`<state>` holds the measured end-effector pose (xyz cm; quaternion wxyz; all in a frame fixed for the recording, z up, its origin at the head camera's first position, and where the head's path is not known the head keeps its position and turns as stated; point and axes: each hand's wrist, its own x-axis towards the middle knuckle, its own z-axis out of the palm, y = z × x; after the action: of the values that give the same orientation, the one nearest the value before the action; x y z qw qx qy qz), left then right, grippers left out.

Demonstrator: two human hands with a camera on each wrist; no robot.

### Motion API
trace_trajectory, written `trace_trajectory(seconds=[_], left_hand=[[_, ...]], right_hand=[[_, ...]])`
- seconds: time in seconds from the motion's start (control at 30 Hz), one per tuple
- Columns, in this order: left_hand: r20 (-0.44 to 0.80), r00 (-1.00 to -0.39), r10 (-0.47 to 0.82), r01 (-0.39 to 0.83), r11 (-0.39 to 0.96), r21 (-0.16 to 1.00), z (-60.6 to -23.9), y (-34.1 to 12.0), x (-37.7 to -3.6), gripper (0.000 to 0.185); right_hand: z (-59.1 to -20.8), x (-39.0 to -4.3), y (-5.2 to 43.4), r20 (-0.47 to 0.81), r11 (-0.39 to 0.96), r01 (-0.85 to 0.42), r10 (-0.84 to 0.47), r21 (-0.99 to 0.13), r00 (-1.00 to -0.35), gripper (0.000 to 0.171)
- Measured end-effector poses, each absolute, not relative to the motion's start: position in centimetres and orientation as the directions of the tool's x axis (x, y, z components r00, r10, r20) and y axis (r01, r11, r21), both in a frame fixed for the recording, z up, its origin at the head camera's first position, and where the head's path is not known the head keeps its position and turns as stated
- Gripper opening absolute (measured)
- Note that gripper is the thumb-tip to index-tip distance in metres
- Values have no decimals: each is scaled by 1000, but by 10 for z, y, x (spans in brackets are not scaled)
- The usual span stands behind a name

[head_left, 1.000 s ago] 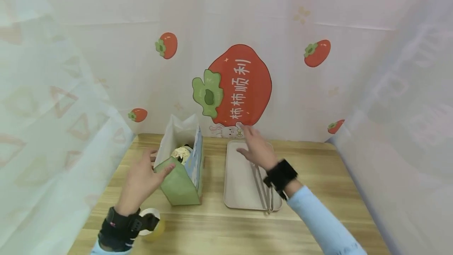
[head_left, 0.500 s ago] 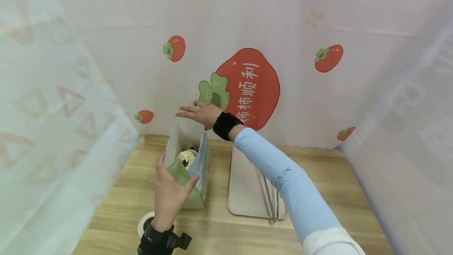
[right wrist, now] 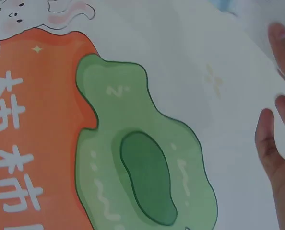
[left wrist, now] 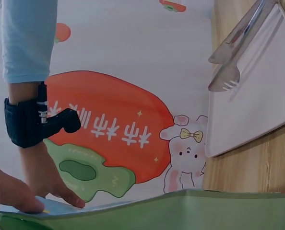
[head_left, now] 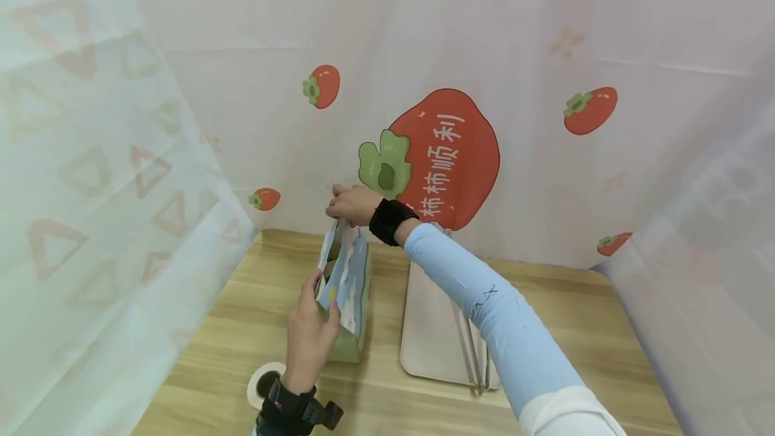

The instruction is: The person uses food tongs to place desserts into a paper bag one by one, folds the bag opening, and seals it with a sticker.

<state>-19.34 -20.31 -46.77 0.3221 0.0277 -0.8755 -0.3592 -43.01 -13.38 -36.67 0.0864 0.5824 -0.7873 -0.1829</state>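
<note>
A green and light-blue paper bag stands upright on the wooden table, its mouth narrowed to a slit. At its far end my right hand pinches the top edges together. My left hand holds the near end of the mouth, with fingers on the left side and thumb on the right. What lies inside the bag is mostly hidden, with only dark bits showing through the slit. In the left wrist view, the bag's green side runs along the bottom and my right hand reaches down to the top edge.
A pale tray lies to the right of the bag with metal tongs on it; one tong end is fork-shaped. A white roll of tape is beside my left wrist. Printed cloth walls surround the table's back and sides.
My right hand has swung left from over the tray to the bag's far end and now pinches it. The bag's mouth has drawn together, hiding the cream-coloured thing inside. My left hand has moved rightward.
</note>
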Motion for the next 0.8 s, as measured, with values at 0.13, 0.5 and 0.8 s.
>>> trace_trajectory(seconds=[0.13,0.5,0.8], left_hand=[[442,-855,-272,117,728,675,-466,-206,-192,56],[353,-904,-243,79,716,694,-464,-220,-185,53],[568,-818,-92,323,744,585,-427,-250,-192,48]], right_hand=[[-375,-432,-132,-62,238,-888,-957,393,-284,11],[-380,-421,-108,-27,320,-899,-939,300,-343,16],[-343,-392,-44,105,431,-886,-902,170,-419,22]])
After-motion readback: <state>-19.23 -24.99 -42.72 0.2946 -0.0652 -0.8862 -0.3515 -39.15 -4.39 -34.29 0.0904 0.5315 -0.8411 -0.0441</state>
